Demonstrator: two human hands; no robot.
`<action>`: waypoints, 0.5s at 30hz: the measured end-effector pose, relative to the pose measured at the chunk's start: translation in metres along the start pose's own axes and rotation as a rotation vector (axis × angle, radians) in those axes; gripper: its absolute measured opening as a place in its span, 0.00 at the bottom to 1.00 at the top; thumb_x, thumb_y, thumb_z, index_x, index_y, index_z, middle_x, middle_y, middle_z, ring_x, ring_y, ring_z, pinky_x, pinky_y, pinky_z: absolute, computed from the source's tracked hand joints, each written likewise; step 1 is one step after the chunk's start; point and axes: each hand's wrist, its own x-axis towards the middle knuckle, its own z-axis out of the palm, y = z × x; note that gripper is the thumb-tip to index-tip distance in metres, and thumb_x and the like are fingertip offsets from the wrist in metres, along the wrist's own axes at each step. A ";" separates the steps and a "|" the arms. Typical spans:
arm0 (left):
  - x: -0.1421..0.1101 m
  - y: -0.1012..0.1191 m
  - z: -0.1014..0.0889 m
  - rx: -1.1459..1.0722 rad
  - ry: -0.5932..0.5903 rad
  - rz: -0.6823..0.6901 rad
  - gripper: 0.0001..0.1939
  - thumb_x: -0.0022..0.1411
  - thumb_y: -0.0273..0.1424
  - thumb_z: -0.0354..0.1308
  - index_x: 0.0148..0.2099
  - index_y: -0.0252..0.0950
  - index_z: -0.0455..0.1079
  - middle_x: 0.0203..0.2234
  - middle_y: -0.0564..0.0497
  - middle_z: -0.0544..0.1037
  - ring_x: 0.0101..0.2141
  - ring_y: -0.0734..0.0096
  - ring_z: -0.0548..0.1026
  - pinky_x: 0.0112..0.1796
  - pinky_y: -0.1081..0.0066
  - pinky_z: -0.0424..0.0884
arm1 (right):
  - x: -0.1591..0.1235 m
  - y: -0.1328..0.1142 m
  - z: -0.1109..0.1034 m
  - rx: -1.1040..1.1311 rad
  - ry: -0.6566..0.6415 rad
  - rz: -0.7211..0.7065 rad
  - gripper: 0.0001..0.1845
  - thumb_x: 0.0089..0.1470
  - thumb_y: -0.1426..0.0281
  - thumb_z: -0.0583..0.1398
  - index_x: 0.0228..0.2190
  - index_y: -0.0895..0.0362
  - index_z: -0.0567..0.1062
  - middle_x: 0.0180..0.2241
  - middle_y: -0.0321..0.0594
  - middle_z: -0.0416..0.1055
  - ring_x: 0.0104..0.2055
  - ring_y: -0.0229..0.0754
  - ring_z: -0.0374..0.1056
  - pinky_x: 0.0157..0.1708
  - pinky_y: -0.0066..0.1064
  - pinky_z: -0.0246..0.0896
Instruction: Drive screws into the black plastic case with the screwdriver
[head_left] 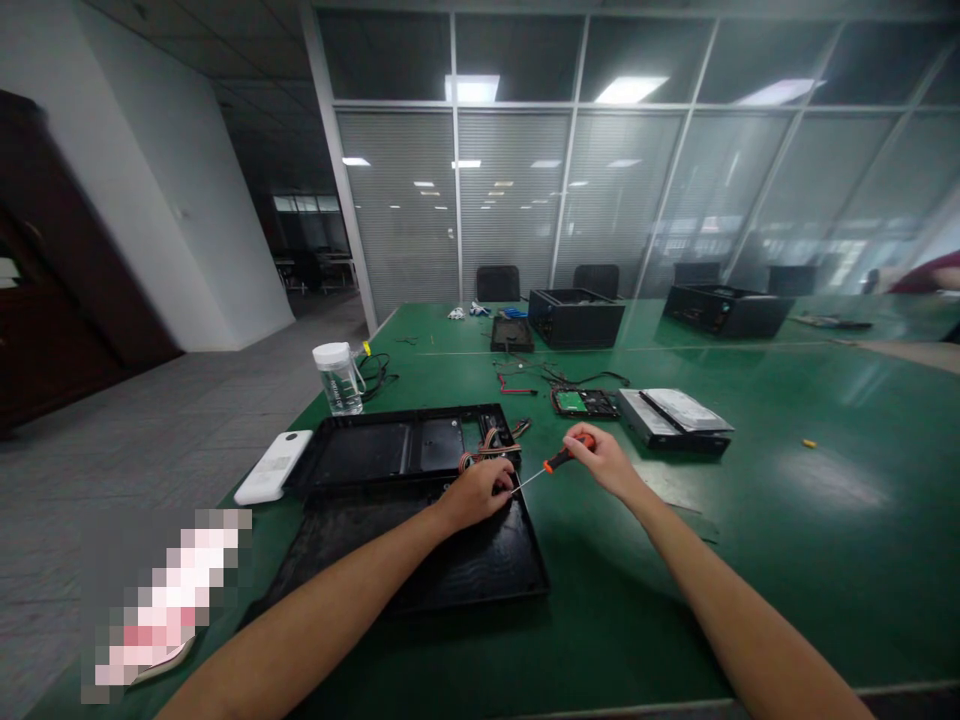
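Observation:
My right hand (604,460) is closed around the orange-and-black handle of a screwdriver (559,461). Its thin metal shaft slants down to the left, and the tip meets the spot by my left fingertips. My left hand (480,492) has its fingers curled at the right side of a black computer case panel (450,560); what they pinch is too small and dark to make out. Behind that panel lies a second black tray-like case part (375,450) with a raised rim. Striped ribbon-like wires (491,445) bunch at its right end, just beyond my left hand.
A clear bottle with white lid (341,380) and a white power bank-like block (274,467) stand left. Beyond my right hand lie a green circuit board drive (581,402) and stacked metal drives (675,418). Black computer cases (576,320) sit farther back on the green table (825,560).

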 end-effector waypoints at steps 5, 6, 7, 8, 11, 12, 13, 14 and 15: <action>-0.001 0.001 0.003 -0.084 -0.004 -0.067 0.15 0.52 0.23 0.56 0.43 0.36 0.60 0.33 0.52 0.76 0.37 0.70 0.73 0.42 0.70 0.65 | 0.000 -0.002 -0.001 -0.170 -0.012 -0.033 0.15 0.50 0.57 0.54 0.27 0.56 0.69 0.20 0.33 0.63 0.23 0.36 0.58 0.24 0.27 0.53; -0.001 0.001 0.003 -0.089 -0.008 -0.074 0.15 0.52 0.23 0.56 0.43 0.36 0.60 0.33 0.52 0.76 0.37 0.70 0.73 0.42 0.69 0.65 | 0.000 -0.002 -0.001 -0.193 -0.018 -0.036 0.15 0.50 0.57 0.54 0.27 0.56 0.69 0.20 0.33 0.63 0.23 0.36 0.58 0.24 0.27 0.53; -0.001 0.001 0.003 -0.092 -0.012 -0.078 0.14 0.52 0.23 0.56 0.42 0.36 0.60 0.33 0.52 0.76 0.37 0.70 0.73 0.42 0.69 0.65 | -0.001 -0.002 -0.002 -0.209 -0.025 -0.039 0.15 0.51 0.57 0.53 0.27 0.56 0.69 0.20 0.33 0.63 0.23 0.36 0.58 0.24 0.27 0.53; 0.000 0.001 0.003 -0.094 -0.016 -0.081 0.14 0.52 0.23 0.55 0.42 0.36 0.60 0.33 0.52 0.76 0.37 0.70 0.73 0.42 0.69 0.65 | -0.001 -0.001 -0.001 -0.217 -0.030 -0.043 0.15 0.51 0.57 0.53 0.27 0.56 0.69 0.20 0.33 0.63 0.23 0.36 0.58 0.24 0.27 0.53; 0.000 0.002 0.002 -0.098 -0.018 -0.080 0.14 0.53 0.23 0.55 0.42 0.36 0.60 0.33 0.52 0.76 0.37 0.70 0.74 0.42 0.69 0.65 | -0.001 -0.002 0.000 -0.227 -0.031 -0.057 0.15 0.51 0.57 0.53 0.27 0.56 0.69 0.21 0.34 0.64 0.23 0.36 0.59 0.24 0.27 0.53; 0.000 0.003 0.002 -0.098 -0.017 -0.080 0.14 0.53 0.23 0.55 0.42 0.36 0.60 0.33 0.52 0.76 0.37 0.70 0.74 0.42 0.69 0.65 | -0.001 -0.002 0.000 -0.233 -0.029 -0.061 0.15 0.51 0.58 0.53 0.27 0.56 0.70 0.21 0.34 0.64 0.23 0.36 0.59 0.24 0.27 0.53; 0.000 0.003 0.002 -0.098 -0.016 -0.082 0.14 0.53 0.23 0.55 0.42 0.36 0.60 0.33 0.52 0.76 0.37 0.70 0.74 0.42 0.69 0.65 | -0.002 -0.003 0.000 -0.242 -0.027 -0.065 0.15 0.51 0.58 0.53 0.27 0.56 0.70 0.21 0.34 0.65 0.23 0.36 0.59 0.24 0.27 0.53; 0.000 0.003 0.002 -0.096 -0.015 -0.085 0.14 0.53 0.23 0.55 0.42 0.36 0.60 0.33 0.52 0.76 0.37 0.70 0.74 0.42 0.69 0.65 | -0.002 -0.003 0.000 -0.251 -0.025 -0.069 0.15 0.51 0.58 0.53 0.27 0.56 0.70 0.20 0.34 0.65 0.23 0.36 0.59 0.24 0.27 0.53; 0.000 0.003 0.002 -0.095 -0.014 -0.087 0.14 0.53 0.23 0.55 0.42 0.36 0.60 0.33 0.52 0.76 0.37 0.70 0.74 0.42 0.69 0.65 | -0.002 -0.004 0.000 -0.260 -0.023 -0.073 0.15 0.51 0.58 0.53 0.27 0.56 0.70 0.20 0.33 0.65 0.23 0.36 0.59 0.24 0.27 0.53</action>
